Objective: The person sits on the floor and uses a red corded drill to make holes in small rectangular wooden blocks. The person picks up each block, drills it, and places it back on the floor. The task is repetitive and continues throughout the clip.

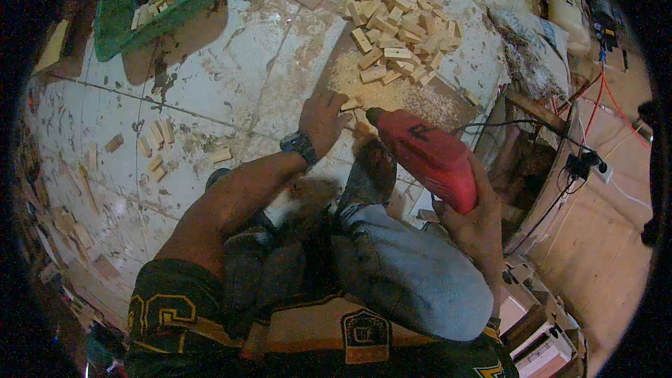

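Observation:
My left hand (325,123), with a dark watch on its wrist, is closed on a small pale wooden block (352,103) low over the floor. My right hand (470,215) is wrapped round the grip of a red power drill (428,156). The drill's dark chuck (374,115) points left at the block and is very near it. Whether the bit touches the wood, I cannot tell. Beneath the drill part of my foot shows, partly hidden. Sawdust (378,80) lies just beyond the block.
Beyond my hands is a heap of small wooden blocks (399,24). A green basin (115,31) with more blocks stands far left, and several loose blocks (161,133) lie at the left. To the right are a black cable (497,123) and a wooden board (595,224).

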`<state>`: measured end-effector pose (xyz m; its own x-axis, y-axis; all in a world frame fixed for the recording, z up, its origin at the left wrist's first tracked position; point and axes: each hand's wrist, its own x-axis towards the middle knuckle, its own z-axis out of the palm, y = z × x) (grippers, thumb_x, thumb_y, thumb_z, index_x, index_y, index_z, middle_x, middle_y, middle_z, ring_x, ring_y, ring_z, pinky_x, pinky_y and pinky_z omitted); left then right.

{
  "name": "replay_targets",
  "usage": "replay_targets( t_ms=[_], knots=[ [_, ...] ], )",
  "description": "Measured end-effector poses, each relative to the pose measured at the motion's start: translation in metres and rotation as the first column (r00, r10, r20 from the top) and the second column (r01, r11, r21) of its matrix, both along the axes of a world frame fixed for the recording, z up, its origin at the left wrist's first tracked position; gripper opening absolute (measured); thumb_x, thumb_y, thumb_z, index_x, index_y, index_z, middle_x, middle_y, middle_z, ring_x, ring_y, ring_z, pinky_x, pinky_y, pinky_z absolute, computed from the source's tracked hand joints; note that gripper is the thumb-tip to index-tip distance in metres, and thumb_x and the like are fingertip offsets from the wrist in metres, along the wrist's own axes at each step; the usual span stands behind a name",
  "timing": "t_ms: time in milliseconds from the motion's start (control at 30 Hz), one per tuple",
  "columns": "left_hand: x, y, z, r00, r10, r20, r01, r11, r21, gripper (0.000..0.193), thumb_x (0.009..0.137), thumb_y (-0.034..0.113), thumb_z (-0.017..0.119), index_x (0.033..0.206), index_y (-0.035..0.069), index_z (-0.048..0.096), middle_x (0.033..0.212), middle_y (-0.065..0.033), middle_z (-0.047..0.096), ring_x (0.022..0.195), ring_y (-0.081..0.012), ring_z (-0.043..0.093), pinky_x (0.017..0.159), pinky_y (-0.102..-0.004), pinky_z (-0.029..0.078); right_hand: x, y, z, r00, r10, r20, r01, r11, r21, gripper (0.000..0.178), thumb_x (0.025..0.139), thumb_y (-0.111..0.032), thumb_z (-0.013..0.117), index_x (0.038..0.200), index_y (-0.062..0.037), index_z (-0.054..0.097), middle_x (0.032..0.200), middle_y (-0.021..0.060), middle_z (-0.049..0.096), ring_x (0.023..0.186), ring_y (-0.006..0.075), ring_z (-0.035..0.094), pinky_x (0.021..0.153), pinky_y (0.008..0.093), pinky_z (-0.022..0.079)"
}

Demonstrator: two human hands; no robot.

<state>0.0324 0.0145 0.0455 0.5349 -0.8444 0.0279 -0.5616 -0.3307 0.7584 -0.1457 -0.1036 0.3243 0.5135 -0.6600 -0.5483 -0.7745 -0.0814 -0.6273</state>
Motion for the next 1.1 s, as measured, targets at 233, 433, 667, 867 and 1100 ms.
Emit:
replay_targets(
  t_ms=[233, 433, 667, 867, 1100],
  knots=[
    [-0.003, -0.005, -0.010, 0.999, 0.016, -0.038, -0.010, 0.989, 0.146, 0.029, 0.085, 0.024, 0.071, 0.109, 0.009, 0.066, 0.105, -0.0090, 0.064, 0.103, -0.0302, 0.058, 0.088, -0.0459, 0.044, 0.009, -0.002, 0.000, 0.998, 0.034, -0.052, -0.034, 0.999, 0.005, 0.081, 0.074, 0.000, 0.066, 0.150, -0.0028, 0.038, 0.132, 0.0195, 0.061, 0.120, 0.0268, 0.062, 0.102, 0.0374, 0.048],
    [-0.002, -0.003, -0.015, 1.000, 0.000, -0.006, 0.001, 0.998, 0.063, 0.030, 0.084, 0.025, 0.072, 0.108, 0.009, 0.066, 0.104, -0.0095, 0.063, 0.102, -0.0293, 0.058, 0.086, -0.0452, 0.044, 0.015, 0.000, -0.002, 0.994, -0.098, 0.039, 0.093, 0.989, 0.115, 0.084, 0.071, 0.012, 0.064, 0.150, -0.0020, 0.038, 0.131, 0.0160, 0.061, 0.116, 0.0238, 0.061, 0.102, 0.0356, 0.048],
    [-0.001, -0.002, -0.017, 1.000, -0.006, -0.015, 0.006, 1.000, 0.029, 0.028, 0.082, 0.024, 0.073, 0.105, 0.009, 0.066, 0.101, -0.0101, 0.062, 0.099, -0.0307, 0.058, 0.083, -0.0451, 0.044, 0.027, -0.004, 0.007, 0.968, 0.149, -0.203, -0.156, 0.988, -0.021, 0.086, 0.072, 0.009, 0.067, 0.151, -0.0047, 0.034, 0.129, 0.0179, 0.062, 0.116, 0.0264, 0.062, 0.099, 0.0377, 0.050],
    [0.001, -0.002, -0.022, 1.000, -0.012, -0.008, 0.011, 1.000, -0.009, 0.026, 0.080, 0.019, 0.073, 0.103, 0.009, 0.065, 0.099, -0.0107, 0.061, 0.098, -0.0324, 0.057, 0.082, -0.0453, 0.045, 0.047, -0.009, 0.011, 0.871, 0.349, -0.346, -0.416, 0.898, -0.140, 0.082, 0.073, -0.003, 0.071, 0.148, -0.0111, 0.038, 0.121, 0.0228, 0.065, 0.110, 0.0380, 0.066, 0.093, 0.0450, 0.053],
    [0.001, 0.000, -0.025, 0.999, -0.033, -0.027, 0.033, 0.999, -0.004, 0.023, 0.081, 0.019, 0.072, 0.101, 0.010, 0.064, 0.097, -0.0117, 0.059, 0.097, -0.0329, 0.057, 0.081, -0.0448, 0.045, 0.056, -0.008, 0.007, 0.834, 0.395, -0.385, -0.477, 0.866, -0.147, 0.080, 0.075, -0.006, 0.071, 0.148, -0.0139, 0.040, 0.111, 0.0240, 0.068, 0.102, 0.0434, 0.067, 0.088, 0.0460, 0.054]
  ],
)
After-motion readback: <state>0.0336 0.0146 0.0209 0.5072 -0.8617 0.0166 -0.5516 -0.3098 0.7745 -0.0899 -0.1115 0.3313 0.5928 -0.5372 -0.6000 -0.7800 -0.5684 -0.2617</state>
